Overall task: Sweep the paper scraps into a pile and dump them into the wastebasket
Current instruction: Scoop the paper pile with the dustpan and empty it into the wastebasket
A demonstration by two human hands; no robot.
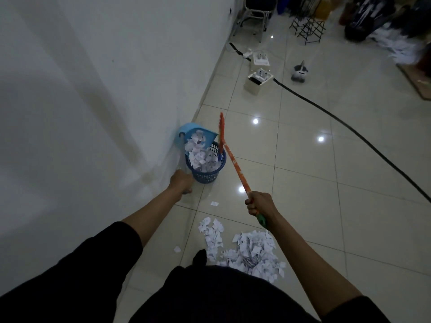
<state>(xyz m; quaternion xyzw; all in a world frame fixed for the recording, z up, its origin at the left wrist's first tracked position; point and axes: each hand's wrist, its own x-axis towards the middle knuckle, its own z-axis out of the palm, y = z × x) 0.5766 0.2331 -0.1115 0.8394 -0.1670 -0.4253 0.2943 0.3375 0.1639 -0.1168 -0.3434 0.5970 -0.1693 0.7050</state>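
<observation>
The right hand is curled tightly around the orange handle of a broom, near its green end cap, with the handle slanting up and away toward the wastebasket and the broom head standing over the basket's far rim. The left hand reaches out beside the white wall and grips the pale handle of a light blue dustpan; the handle is blurred, so the exact finger placement is hard to read. The dustpan is tilted over the blue wastebasket, its open mouth facing down into it, and white paper scraps spill from the pan into the basket, which is heaped with them. The basket stands on the glossy tiled floor just beside the wall. Closer to the person, near a dark-socked foot, a loose pile of scraps lies on the floor, with a few stray pieces scattered between it and the basket. Both forearms are bare below black sleeves. Farther off, a black cable runs across the tiles past two small white boxes, and folding racks and a chair stand well apart at the far end of the room.
</observation>
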